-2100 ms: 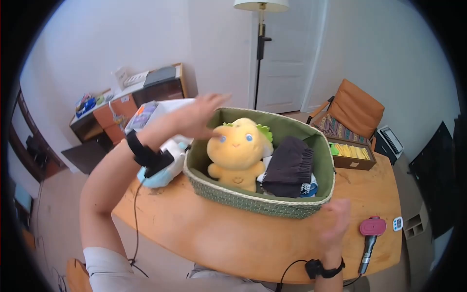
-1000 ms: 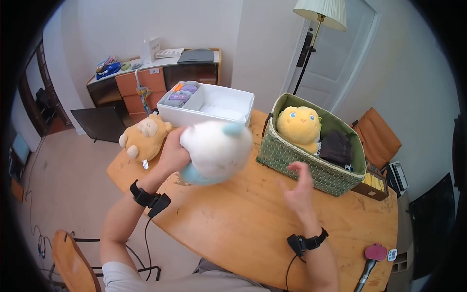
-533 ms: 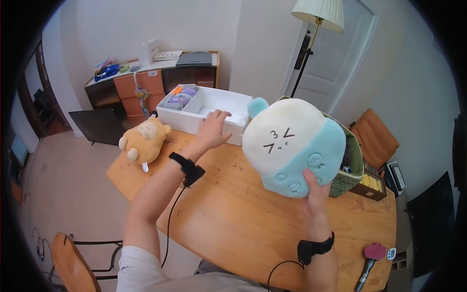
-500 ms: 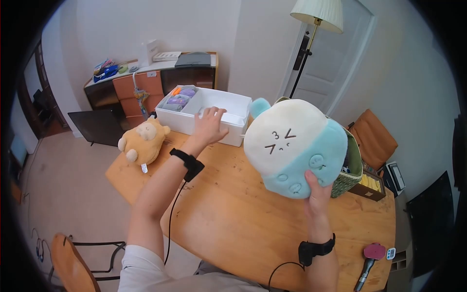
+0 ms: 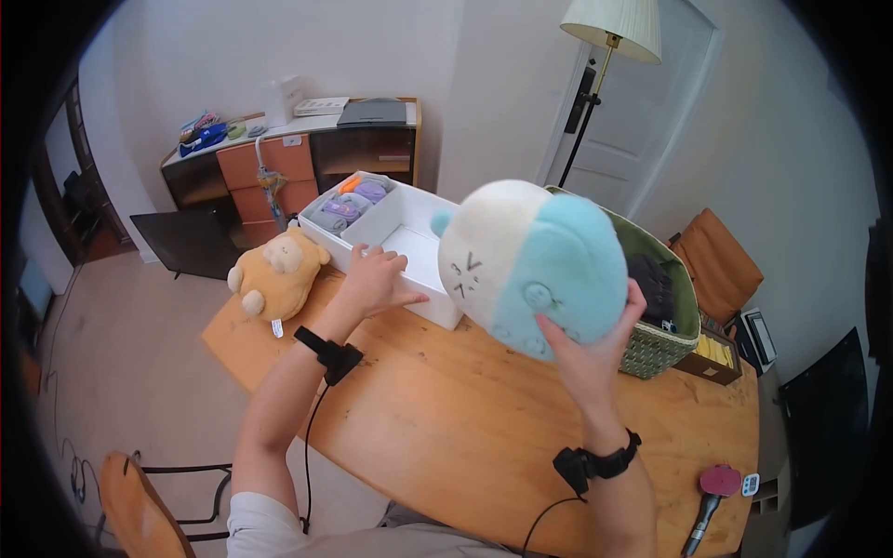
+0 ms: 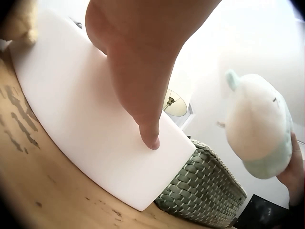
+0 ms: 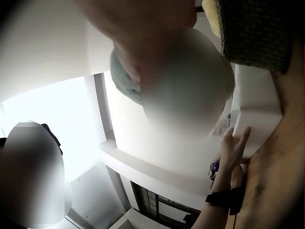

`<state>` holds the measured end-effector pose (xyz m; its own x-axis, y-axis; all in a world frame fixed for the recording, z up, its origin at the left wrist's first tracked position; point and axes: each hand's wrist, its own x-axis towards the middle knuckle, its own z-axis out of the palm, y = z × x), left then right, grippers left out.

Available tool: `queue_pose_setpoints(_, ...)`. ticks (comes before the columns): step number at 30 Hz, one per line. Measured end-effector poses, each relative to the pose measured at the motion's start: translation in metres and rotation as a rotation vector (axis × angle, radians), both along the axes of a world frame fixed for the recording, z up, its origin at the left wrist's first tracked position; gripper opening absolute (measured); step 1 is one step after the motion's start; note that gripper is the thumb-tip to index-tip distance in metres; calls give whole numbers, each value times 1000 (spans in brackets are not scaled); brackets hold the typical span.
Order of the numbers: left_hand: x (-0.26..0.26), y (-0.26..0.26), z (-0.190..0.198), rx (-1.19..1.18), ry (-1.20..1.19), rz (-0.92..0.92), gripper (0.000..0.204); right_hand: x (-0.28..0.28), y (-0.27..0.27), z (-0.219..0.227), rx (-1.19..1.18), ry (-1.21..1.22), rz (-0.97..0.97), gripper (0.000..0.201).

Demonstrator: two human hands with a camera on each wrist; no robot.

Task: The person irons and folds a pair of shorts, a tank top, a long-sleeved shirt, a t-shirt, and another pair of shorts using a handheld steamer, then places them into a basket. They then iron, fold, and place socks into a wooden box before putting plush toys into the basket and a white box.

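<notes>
My right hand (image 5: 588, 349) holds up a round white and light-blue plush toy (image 5: 532, 266) above the wooden table (image 5: 446, 409), fingers curled under its blue underside. The same plush (image 6: 259, 126) shows at the right of the left wrist view and fills the top of the right wrist view (image 7: 183, 90). My left hand (image 5: 377, 279) rests with straight fingers on the near wall of a white divided box (image 5: 423, 265); in the left wrist view a fingertip (image 6: 150, 138) presses that white wall (image 6: 86, 129).
A tan bear plush (image 5: 277, 272) lies at the table's left end. A green woven basket (image 5: 665, 339) with dark cloth stands behind the held plush. A pink-headed tool (image 5: 712, 493) lies at the right corner. A sideboard (image 5: 288, 153) and floor lamp (image 5: 609, 28) stand behind.
My left hand has drawn the white box nearer and turned it. My right hand has tilted the plush, so its face now points left and down.
</notes>
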<state>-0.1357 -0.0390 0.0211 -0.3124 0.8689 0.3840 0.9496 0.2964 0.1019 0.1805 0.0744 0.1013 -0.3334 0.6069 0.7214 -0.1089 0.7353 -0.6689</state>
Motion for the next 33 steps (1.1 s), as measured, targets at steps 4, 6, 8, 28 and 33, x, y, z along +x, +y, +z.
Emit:
queue_pose_setpoints(4,24,-28,-2,52,-8,-113,59,-69,8,21,104,-8,32,94)
queue_pose_setpoints(6,35,-46,12,61,-49,-195,53,-94,13,32,177,-158,8,86)
queue_pose_setpoints(8,20,-64,29,221,-121,-120,49,-112,25,38,190,-183,38,82)
queue_pose_setpoints(28,-137,-187,-10,104,-379,538,112,-173,2,0,659,-605,9,42)
queue_pose_setpoints(33,-164,-222,-42,311,-507,941,109,-138,-49,-50,422,-1002,215,37)
